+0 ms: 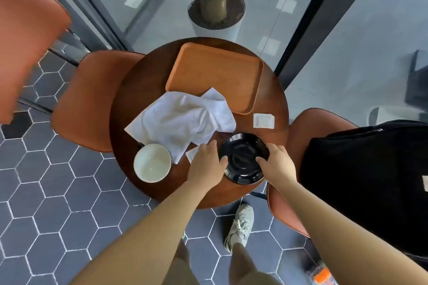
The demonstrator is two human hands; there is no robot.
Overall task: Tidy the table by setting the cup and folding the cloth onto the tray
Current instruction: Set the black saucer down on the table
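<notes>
A black saucer lies near the front right of the round wooden table. My left hand grips its left rim and my right hand grips its right rim, thumbs over the edge. A white cup with a dark outside stands at the table's front left. A crumpled white cloth lies in the middle, one corner over the near edge of the empty wooden tray at the back.
A small white packet lies right of the tray; another pokes out by my left hand. Orange chairs stand left and right, the right one holding a black bag. A potted plant stands behind the table.
</notes>
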